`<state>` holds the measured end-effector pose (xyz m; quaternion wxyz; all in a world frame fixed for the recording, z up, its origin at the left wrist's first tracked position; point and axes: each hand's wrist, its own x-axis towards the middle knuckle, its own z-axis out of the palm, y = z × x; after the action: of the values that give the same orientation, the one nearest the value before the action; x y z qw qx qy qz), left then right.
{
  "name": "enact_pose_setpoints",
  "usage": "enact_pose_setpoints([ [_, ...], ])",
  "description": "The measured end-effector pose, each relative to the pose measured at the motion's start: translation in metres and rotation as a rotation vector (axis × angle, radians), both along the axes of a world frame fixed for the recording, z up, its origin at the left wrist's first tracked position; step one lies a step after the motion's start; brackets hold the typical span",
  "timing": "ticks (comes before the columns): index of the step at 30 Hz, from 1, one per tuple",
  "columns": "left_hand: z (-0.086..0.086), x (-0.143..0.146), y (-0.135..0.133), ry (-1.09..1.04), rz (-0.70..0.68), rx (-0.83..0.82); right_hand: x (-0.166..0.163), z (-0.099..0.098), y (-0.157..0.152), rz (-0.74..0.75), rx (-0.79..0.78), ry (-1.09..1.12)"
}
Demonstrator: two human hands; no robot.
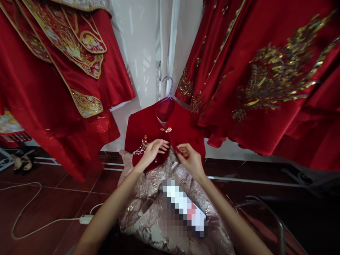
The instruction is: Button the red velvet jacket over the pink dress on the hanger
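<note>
A short red velvet jacket with a stand collar hangs on a purple hanger, its front flaps parted below the neck. A jeweled clasp joins the collar, and a beaded ornament decorates the chest on the left. My left hand rests against the left flap, fingers loosely stretched toward the front opening. On the other side, my right hand pinches the edge of the right flap between thumb and fingers. Pale pink brocade fabric spreads below, with a phone, its screen pixelated, lying on it.
Red embroidered gowns hang at left and right. A white cable with a power plug box lies on the dark red tiled floor. Shoes stand at far left. A metal chair frame is at lower right.
</note>
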<state>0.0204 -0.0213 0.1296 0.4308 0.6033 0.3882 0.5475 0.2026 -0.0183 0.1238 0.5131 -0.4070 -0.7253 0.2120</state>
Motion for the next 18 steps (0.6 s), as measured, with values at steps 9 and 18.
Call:
enact_pose_setpoints([
  [9,-0.024,-0.051,0.014,0.279,0.688,0.242,0.003,0.080,-0.029,0.256,-0.029,0.005],
  [18,-0.026,-0.057,0.020,0.122,0.551,0.237,-0.071,0.033,0.023,0.433,-0.200,0.038],
])
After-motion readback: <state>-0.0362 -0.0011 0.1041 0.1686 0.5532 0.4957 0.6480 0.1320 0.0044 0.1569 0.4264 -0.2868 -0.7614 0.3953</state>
